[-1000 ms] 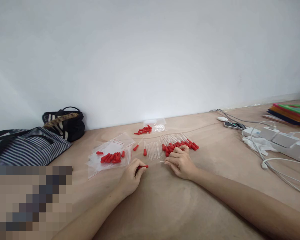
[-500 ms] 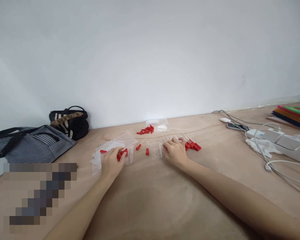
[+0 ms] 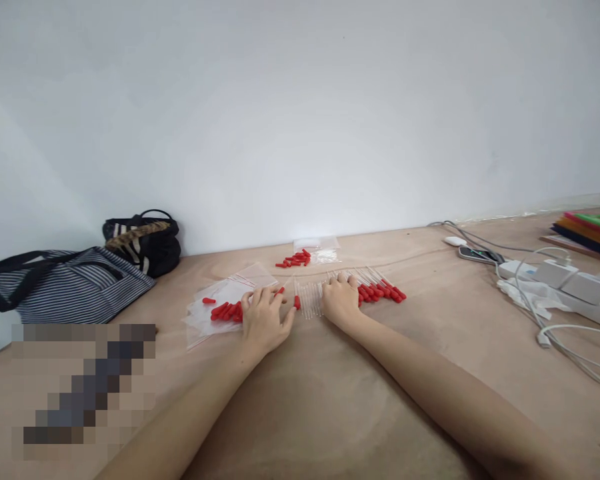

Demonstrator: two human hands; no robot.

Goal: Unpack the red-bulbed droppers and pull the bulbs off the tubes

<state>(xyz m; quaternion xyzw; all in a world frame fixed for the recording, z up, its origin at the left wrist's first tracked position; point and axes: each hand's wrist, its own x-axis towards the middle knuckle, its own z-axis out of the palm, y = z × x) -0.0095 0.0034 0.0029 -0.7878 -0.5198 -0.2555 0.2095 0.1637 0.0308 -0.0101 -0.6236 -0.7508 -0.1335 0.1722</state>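
My left hand (image 3: 266,319) rests over the right edge of the clear zip bags (image 3: 230,290), its thumb spread from the fingers. Red rubber dropper bulbs (image 3: 221,312) lie on the bags beside it, and one red bulb (image 3: 297,303) is close to its thumb. My right hand (image 3: 341,303) has its fingers bent down together at the right end of a row of thin glass tubes (image 3: 310,301); the fingertips are partly hidden. Right of that hand, droppers with red bulbs (image 3: 380,293) lie side by side, tubes pointing away.
Farther back lie more red bulbs (image 3: 294,260) and glass tubes (image 3: 326,255) by a clear bag (image 3: 310,244). Striped bag (image 3: 87,287) and black bag (image 3: 155,247) stand left. At right are a power strip (image 3: 587,287), cables and coloured folders (image 3: 587,233).
My left hand has moved right, off the pile of red bulbs, which now shows. My right hand has shifted slightly left with fingers more bent, uncovering more of the red-bulbed droppers.
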